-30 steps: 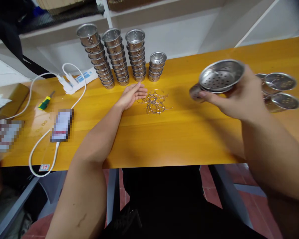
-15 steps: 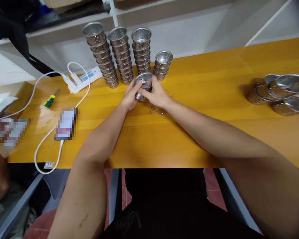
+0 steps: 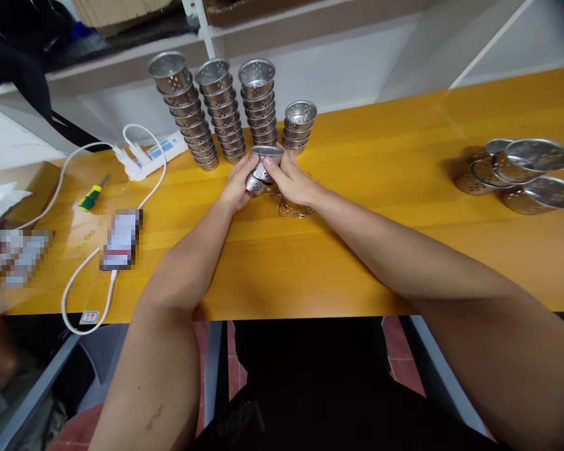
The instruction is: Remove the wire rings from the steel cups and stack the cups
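- Strainer cup (image 3: 262,168), perforated metal, is held tilted just above the tabletop (image 3: 366,250), in front of the stacked cups.
- Left hand (image 3: 237,185) grasps the cup from its left side, fingers curled around the wall.
- Right hand (image 3: 292,181) grips the cup's right side and rim, fingers closed on it.
- Wire rings (image 3: 295,205) lie in a loose heap on the tabletop, just under the right hand.
- Four stacks of cups (image 3: 225,116) stand behind the hands, the rightmost one much shorter.
- More cups (image 3: 521,172) lie on their sides, well apart to the right.
- Power strip (image 3: 153,153), screwdriver (image 3: 91,195) and phone (image 3: 121,239) sit at left.
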### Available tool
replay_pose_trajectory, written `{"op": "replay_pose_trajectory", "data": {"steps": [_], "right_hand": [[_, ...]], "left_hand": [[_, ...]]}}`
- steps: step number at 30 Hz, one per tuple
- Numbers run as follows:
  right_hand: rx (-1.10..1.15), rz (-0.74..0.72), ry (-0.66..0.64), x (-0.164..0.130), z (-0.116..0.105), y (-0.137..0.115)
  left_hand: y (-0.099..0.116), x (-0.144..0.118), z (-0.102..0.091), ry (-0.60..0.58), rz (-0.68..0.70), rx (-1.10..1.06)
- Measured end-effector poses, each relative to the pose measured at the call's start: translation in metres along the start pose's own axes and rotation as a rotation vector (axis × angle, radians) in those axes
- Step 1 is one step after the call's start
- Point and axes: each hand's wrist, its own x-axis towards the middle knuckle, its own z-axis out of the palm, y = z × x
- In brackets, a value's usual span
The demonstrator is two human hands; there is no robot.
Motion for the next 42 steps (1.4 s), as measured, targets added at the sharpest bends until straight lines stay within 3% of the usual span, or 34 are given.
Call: {"op": "replay_pose_trajectory", "data": {"steps": [5, 11, 15, 20, 23, 28, 32, 35, 42], "right_hand": [[-0.015, -0.066, 0.104, 0.004, -0.026, -0.016], [-0.151, -0.22, -0.177, -0.003, -0.058, -0.052], [-0.178, -0.235, -0.245, -0.003, -0.062, -0.051], [-0.155, -0.188, -0.112, -0.005, -0.063, -0.047], [-0.188, -0.192, -0.096, -0.006, -0.061, -0.046], [-0.218, -0.117, -0.145, -0.005, -0.055, -0.037], [-0.148, -0.082, -0.147, 0.0, -0.054, -0.033], [-0.035, -0.08, -0.137, 0.003, -0.057, -0.033], [0.067, 0.0, -0.155, 0.005, -0.063, -0.042]], "left_hand": [[-0.003, 0.003, -0.004, -0.071, -0.003, -0.027], [-0.007, 0.005, -0.002, -0.073, 0.035, -0.01], [-0.009, 0.007, -0.002, -0.11, 0.076, -0.005], [-0.015, 0.014, -0.009, -0.111, 0.122, 0.001], [-0.014, 0.016, -0.011, -0.107, 0.173, 0.044], [0.007, 0.0, 0.003, -0.048, 0.259, 0.307], [0.016, -0.014, 0.014, -0.072, 0.368, 0.456], [0.003, -0.005, 0.006, -0.089, 0.506, 0.566], [-0.049, 0.056, -0.039, -0.065, 0.85, 0.8]]}}
